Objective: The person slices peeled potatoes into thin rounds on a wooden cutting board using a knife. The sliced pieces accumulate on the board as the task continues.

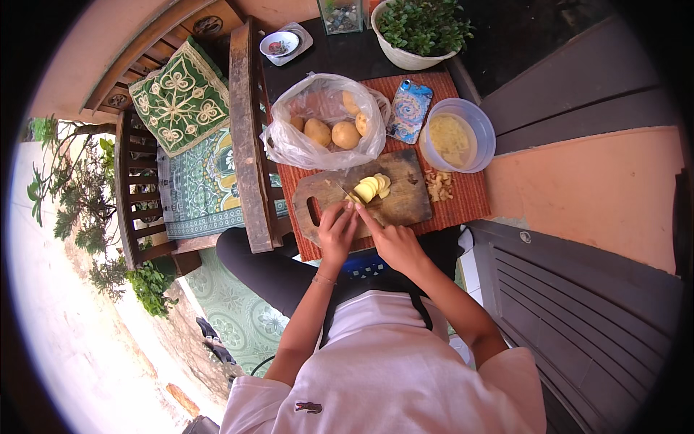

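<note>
On a worn wooden cutting board [404,187] lies a row of thin, peeled potato slices [372,187]. A knife blade [342,190] shows at the left end of the slices, close to the fingertips of both hands. My left hand [337,228] is bent over the board, its fingers at the blade and the end slice; its exact grip is hidden. My right hand [393,241] comes from the right, its index finger stretched to the same spot and the other fingers curled. Which hand holds the knife cannot be told.
Behind the board, a plastic bag [325,157] holds several unpeeled potatoes [345,135]. A clear plastic tub [485,135] with cut pieces in liquid stands right, peelings [439,186] beside it. Also there are a phone in a blue case [410,111], a potted plant [423,27] and a small bowl [279,44].
</note>
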`<control>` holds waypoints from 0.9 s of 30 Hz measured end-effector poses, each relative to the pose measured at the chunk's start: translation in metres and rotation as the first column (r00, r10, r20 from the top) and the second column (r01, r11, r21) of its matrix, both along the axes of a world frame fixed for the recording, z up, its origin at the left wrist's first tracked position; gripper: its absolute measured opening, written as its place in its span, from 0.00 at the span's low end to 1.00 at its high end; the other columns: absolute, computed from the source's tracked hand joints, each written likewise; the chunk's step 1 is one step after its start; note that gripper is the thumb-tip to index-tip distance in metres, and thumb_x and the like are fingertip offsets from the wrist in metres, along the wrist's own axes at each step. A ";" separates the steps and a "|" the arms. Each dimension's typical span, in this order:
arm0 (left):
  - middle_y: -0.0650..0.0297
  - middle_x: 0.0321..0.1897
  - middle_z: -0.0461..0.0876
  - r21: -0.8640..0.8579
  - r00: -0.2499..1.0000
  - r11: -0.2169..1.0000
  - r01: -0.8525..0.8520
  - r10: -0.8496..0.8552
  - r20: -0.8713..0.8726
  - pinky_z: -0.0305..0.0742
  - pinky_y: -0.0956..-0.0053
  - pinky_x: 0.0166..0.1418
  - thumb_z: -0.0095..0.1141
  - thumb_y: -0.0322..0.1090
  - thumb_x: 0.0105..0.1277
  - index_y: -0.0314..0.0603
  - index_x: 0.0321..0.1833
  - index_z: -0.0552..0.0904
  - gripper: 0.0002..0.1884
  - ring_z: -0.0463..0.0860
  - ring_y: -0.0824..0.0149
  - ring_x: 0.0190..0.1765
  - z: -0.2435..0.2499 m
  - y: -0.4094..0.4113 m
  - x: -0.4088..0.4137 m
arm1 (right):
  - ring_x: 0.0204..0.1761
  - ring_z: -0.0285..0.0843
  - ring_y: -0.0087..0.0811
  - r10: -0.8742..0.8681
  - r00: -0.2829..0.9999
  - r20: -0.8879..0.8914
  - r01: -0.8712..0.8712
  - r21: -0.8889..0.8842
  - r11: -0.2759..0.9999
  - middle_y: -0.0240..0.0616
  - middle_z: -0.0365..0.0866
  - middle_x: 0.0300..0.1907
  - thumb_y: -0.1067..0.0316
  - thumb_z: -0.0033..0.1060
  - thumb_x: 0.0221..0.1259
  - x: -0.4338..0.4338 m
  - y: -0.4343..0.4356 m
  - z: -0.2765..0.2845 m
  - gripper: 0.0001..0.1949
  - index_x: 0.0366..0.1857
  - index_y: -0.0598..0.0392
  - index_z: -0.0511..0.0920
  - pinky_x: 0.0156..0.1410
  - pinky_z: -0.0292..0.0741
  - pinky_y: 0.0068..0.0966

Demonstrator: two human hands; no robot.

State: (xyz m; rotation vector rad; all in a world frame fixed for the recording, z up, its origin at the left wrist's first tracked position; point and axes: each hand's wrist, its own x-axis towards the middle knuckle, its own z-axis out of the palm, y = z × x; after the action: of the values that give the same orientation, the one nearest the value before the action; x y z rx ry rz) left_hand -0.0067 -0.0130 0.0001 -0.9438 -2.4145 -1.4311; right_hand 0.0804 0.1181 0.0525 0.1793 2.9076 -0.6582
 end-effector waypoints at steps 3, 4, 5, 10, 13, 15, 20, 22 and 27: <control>0.55 0.44 0.80 0.003 1.000 1.000 0.004 -0.004 -0.011 0.77 0.66 0.48 0.66 0.22 0.52 0.33 0.45 0.83 0.15 0.81 0.55 0.45 -0.001 0.001 0.002 | 0.21 0.80 0.49 -0.020 1.000 -0.010 0.019 -0.062 0.998 0.49 0.78 0.17 0.73 0.48 0.58 0.002 0.007 -0.013 0.37 0.74 0.43 0.51 0.29 0.78 0.45; 0.55 0.44 0.80 -0.002 1.000 1.000 0.002 -0.002 -0.017 0.77 0.66 0.48 0.66 0.22 0.52 0.33 0.45 0.83 0.15 0.81 0.55 0.45 -0.001 0.000 0.002 | 0.21 0.80 0.50 -0.036 0.999 0.009 0.037 -0.105 0.994 0.50 0.78 0.17 0.73 0.48 0.58 0.005 0.008 -0.006 0.36 0.74 0.43 0.51 0.29 0.78 0.46; 0.55 0.44 0.80 -0.010 1.000 1.000 -0.006 0.006 -0.013 0.77 0.66 0.48 0.67 0.22 0.52 0.33 0.45 0.83 0.15 0.81 0.55 0.45 -0.001 -0.002 0.000 | 0.21 0.80 0.51 -0.052 0.998 0.029 0.056 -0.148 0.987 0.50 0.78 0.17 0.73 0.47 0.59 0.006 0.007 -0.003 0.36 0.74 0.43 0.51 0.29 0.78 0.46; 0.55 0.44 0.80 0.021 1.000 1.000 -0.015 0.015 0.017 0.77 0.66 0.47 0.67 0.22 0.51 0.34 0.45 0.83 0.16 0.81 0.55 0.44 -0.001 0.001 0.001 | 0.21 0.80 0.50 -0.057 0.998 -0.029 0.054 -0.108 0.993 0.49 0.79 0.18 0.70 0.48 0.62 0.006 0.007 -0.009 0.34 0.73 0.44 0.52 0.28 0.77 0.46; 0.55 0.43 0.80 0.025 1.000 1.000 -0.012 0.012 0.009 0.77 0.65 0.47 0.66 0.22 0.52 0.34 0.46 0.83 0.17 0.81 0.55 0.44 0.000 0.001 0.002 | 0.20 0.79 0.49 -0.089 0.989 -0.118 0.079 -0.091 0.993 0.48 0.79 0.19 0.68 0.49 0.64 0.003 0.007 -0.015 0.29 0.71 0.49 0.56 0.27 0.77 0.44; 0.54 0.43 0.80 0.024 1.000 1.000 -0.013 0.013 0.001 0.77 0.65 0.47 0.66 0.23 0.52 0.35 0.47 0.82 0.17 0.80 0.55 0.43 0.000 0.001 0.001 | 0.20 0.79 0.49 -0.121 0.979 -0.161 0.108 -0.088 0.990 0.47 0.79 0.19 0.66 0.48 0.66 0.002 0.006 -0.015 0.25 0.67 0.52 0.60 0.26 0.77 0.43; 0.52 0.51 0.75 -0.028 0.999 1.000 0.000 0.001 0.042 0.73 0.62 0.54 0.68 0.29 0.50 0.37 0.52 0.80 0.23 0.76 0.51 0.52 0.002 0.000 0.003 | 0.20 0.79 0.48 -0.168 0.966 -0.199 0.153 -0.090 0.984 0.46 0.80 0.20 0.63 0.47 0.67 0.003 0.005 -0.015 0.16 0.55 0.55 0.66 0.25 0.77 0.42; 0.51 0.55 0.72 -0.084 0.999 0.996 0.032 -0.029 0.043 0.69 0.58 0.59 0.68 0.33 0.50 0.40 0.54 0.79 0.25 0.72 0.49 0.57 0.006 0.001 0.003 | 0.20 0.79 0.48 -0.171 0.970 -0.172 0.158 -0.087 0.984 0.46 0.80 0.20 0.63 0.47 0.67 0.004 0.004 -0.014 0.15 0.54 0.55 0.66 0.25 0.77 0.42; 0.51 0.61 0.66 -0.274 0.992 0.958 0.087 -0.108 -0.063 0.54 0.49 0.69 0.66 0.43 0.51 0.44 0.53 0.79 0.25 0.62 0.46 0.66 0.013 0.003 0.000 | 0.20 0.80 0.48 -0.168 0.970 -0.175 0.156 -0.078 0.985 0.46 0.80 0.20 0.63 0.47 0.67 0.004 0.003 -0.013 0.16 0.54 0.57 0.65 0.25 0.77 0.42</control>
State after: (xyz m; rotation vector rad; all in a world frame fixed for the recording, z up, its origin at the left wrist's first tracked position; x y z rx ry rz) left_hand -0.0068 -0.0100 0.0135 -1.1700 -2.5811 -1.0848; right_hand 0.0846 0.1209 0.0397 0.3719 3.0636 -0.8336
